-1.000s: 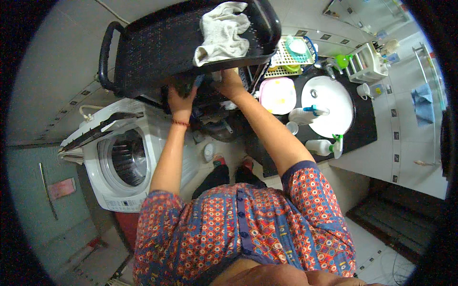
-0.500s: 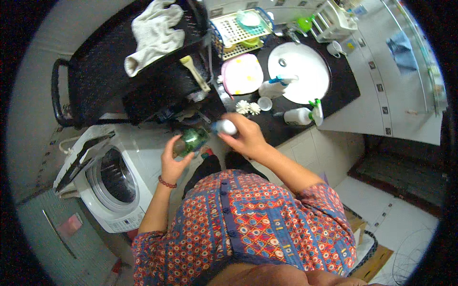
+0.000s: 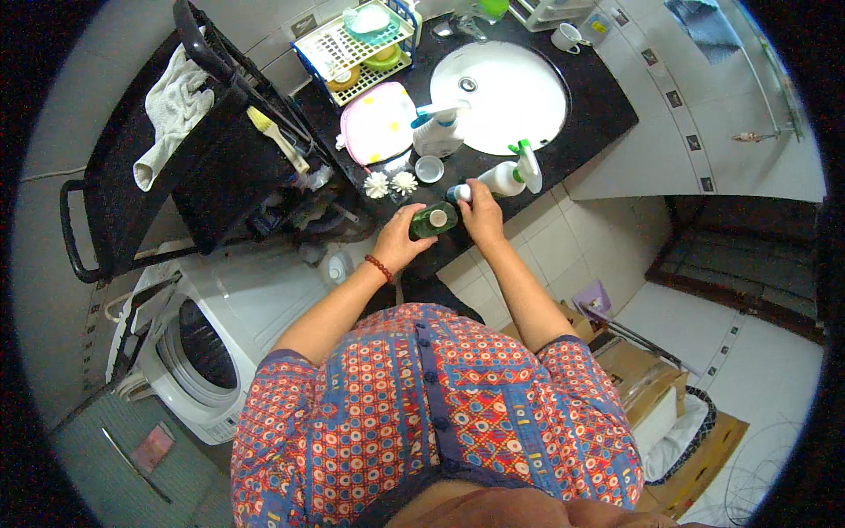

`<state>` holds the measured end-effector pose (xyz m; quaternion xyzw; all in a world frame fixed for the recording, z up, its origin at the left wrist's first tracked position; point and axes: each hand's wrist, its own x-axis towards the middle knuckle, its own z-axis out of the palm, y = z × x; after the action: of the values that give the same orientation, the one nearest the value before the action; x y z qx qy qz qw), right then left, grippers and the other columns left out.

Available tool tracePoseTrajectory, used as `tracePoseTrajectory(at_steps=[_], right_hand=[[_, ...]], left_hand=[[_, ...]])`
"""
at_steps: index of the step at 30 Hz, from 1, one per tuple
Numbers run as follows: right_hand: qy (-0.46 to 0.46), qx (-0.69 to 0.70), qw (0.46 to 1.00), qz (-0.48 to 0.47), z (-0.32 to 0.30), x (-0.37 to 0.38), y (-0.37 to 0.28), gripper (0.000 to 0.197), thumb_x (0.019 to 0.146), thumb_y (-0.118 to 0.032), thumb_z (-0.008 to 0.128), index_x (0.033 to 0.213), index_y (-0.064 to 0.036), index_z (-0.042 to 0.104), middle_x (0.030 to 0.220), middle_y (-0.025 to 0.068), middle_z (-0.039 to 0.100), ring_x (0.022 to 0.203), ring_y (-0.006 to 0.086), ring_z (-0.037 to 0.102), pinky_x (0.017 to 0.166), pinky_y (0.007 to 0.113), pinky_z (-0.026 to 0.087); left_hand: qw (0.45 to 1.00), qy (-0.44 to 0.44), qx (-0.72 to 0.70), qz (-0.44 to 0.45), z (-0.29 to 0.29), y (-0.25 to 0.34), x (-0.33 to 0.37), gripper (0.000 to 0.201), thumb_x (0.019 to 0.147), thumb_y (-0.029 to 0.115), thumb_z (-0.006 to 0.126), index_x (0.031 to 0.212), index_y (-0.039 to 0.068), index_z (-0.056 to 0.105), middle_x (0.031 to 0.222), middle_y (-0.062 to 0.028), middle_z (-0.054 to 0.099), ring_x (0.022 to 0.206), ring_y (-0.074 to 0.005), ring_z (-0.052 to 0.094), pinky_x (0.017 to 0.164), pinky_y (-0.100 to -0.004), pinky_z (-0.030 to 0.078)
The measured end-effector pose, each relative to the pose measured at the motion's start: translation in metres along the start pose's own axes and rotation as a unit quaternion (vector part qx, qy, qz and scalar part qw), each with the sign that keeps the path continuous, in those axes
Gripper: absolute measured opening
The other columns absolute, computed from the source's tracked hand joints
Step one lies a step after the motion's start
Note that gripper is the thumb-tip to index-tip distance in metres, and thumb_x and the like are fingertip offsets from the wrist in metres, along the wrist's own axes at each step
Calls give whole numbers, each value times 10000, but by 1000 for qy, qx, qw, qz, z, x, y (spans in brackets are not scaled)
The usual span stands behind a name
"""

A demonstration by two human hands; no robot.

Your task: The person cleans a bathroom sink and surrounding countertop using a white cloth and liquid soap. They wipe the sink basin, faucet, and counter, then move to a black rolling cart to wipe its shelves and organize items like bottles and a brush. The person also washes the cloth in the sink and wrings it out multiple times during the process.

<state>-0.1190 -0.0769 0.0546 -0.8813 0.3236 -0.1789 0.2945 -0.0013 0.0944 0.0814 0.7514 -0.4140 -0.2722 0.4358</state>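
Note:
My left hand (image 3: 399,240) is closed around a dark green bottle (image 3: 424,227), its pale round top facing up, at the counter's front edge. Close on its right, my right hand (image 3: 482,216) grips a small bottle (image 3: 459,193) with a white end and a dark bluish end; the fingers partly cover it. Just beyond that hand lies a white spray bottle with a green trigger head (image 3: 503,179). A white spray bottle with a blue trigger (image 3: 437,135) stands farther back. Nearby are a small round white tub (image 3: 429,169) and white flower-shaped pieces (image 3: 377,185).
A white basin (image 3: 515,97) is set in the black counter (image 3: 607,114). Left of it are a pink-edged pouch (image 3: 377,123) and a two-tier rack (image 3: 348,57). A black rack with a cloth (image 3: 176,106) and brush (image 3: 277,138) stands left, above a washing machine (image 3: 255,290).
Both hands have moved with their bottles from beside the washing machine to the counter's front edge. The green bottle has turned so its pale top shows. My view has shifted too.

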Motion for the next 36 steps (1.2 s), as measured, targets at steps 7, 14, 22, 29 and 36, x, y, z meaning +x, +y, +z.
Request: tracePoseTrajectory(at_steps=[7,14,22,29,36], right_hand=[[-60,8,998,-1,-25,-10,-11,624,780,-65,645,1339,-41,368,1271,201,495,1136,377,509,913,399,449],[-14,76,992,-103,-56,-4,-69,354,807,0,607,1150,-28,526,977,135,595,728,227,620,639,317,510],[-99,117,965,-213,-43,54,-145,181,779,12,614,952,-31,585,912,148,595,835,332,598,729,379,486],[-155,108,951,-245,-19,45,-182,132,761,5,627,883,-30,588,846,151,587,788,331,597,689,379,487],[-40,201,893,-400,-44,91,-300,266,746,32,644,1004,-7,590,949,155,613,871,293,612,753,360,492]], left_hand=[[999,36,-9,-11,16,-16,1,727,678,214,794,1267,49,400,1220,-178,512,1130,-330,513,953,-378,424],[996,45,-75,-25,28,-40,3,577,681,163,771,1181,87,493,1150,-124,574,1082,-311,553,904,-376,451],[987,132,-61,-63,-52,-28,-93,613,655,188,810,1182,87,515,1136,-135,588,1050,-312,575,871,-376,482],[935,305,-63,-167,-89,-57,-147,660,645,188,827,1202,32,506,1094,-139,609,1003,-254,598,878,-354,472],[926,366,-42,-86,-155,-18,-147,628,628,129,815,1171,11,522,1120,-142,572,1027,-262,570,898,-345,453]])
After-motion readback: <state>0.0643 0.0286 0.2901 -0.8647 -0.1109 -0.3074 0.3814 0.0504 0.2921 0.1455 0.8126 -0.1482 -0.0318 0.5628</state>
